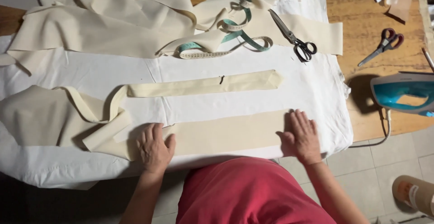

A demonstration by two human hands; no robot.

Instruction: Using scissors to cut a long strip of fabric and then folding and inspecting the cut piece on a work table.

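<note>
A long beige fabric strip (226,134) lies flat on the white cloth (190,72) near the table's front edge. My left hand (153,146) presses palm down on its left part, fingers apart. My right hand (302,136) lies flat on the strip's right end, fingers spread. Neither hand grips anything. A narrower folded cream strip (203,86) with a small dark pin lies just beyond, parallel to the first. Both strips run left into a heap of beige fabric (43,115).
More beige fabric pieces (104,21) and a teal measuring tape (235,34) lie at the back. Black-handled scissors (294,39) rest on the cloth; red-handled scissors (382,43) lie on the wooden table. A teal iron (402,92) stands at the right. A cardboard roll (413,192) is on the floor.
</note>
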